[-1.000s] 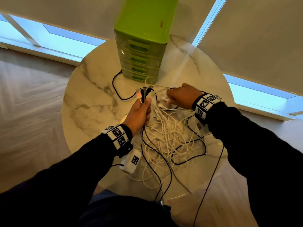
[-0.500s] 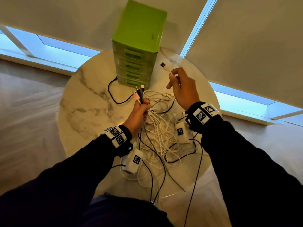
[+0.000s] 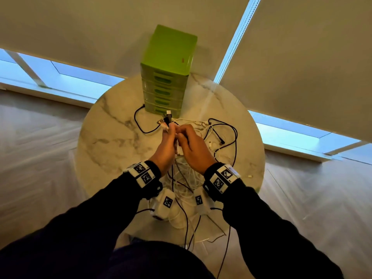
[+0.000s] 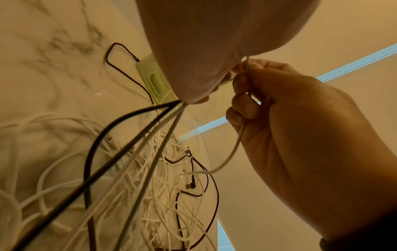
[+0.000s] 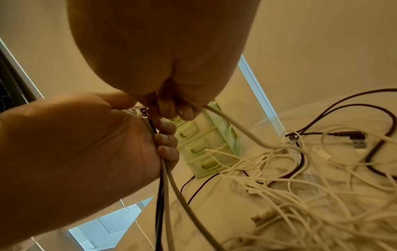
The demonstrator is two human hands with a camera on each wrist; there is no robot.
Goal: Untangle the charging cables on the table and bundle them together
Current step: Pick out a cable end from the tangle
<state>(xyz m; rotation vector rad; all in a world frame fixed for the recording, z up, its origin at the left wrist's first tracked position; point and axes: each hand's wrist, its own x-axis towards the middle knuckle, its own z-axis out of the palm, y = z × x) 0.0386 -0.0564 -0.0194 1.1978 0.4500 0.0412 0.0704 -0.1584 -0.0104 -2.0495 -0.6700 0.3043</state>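
Note:
My left hand (image 3: 170, 132) grips a bunch of black and white cable ends (image 3: 166, 120), their plugs sticking up above the fist. The bunch (image 4: 150, 132) hangs down from the fist to the tangle. My right hand (image 3: 183, 136) is pressed against the left hand, its fingers curled round one white cable (image 4: 235, 149). In the right wrist view this white cable (image 5: 234, 127) leaves my right hand (image 5: 171, 110) and runs down to the pile, with my left hand (image 5: 165, 139) just beside it. The tangle of white and black cables (image 3: 186, 176) lies on the marble table (image 3: 104, 141) under both wrists.
A green drawer unit (image 3: 167, 81) stands at the table's far edge, right behind the hands. A black cable loop (image 3: 231, 135) spreads to the right and another (image 3: 138, 121) to the left. Some cables (image 3: 225, 248) hang over the near edge towards the floor.
My right hand lifted a white cable end out of the pile, raised it towards the back, then brought it down and left against my left hand. The left hand kept its bunch.

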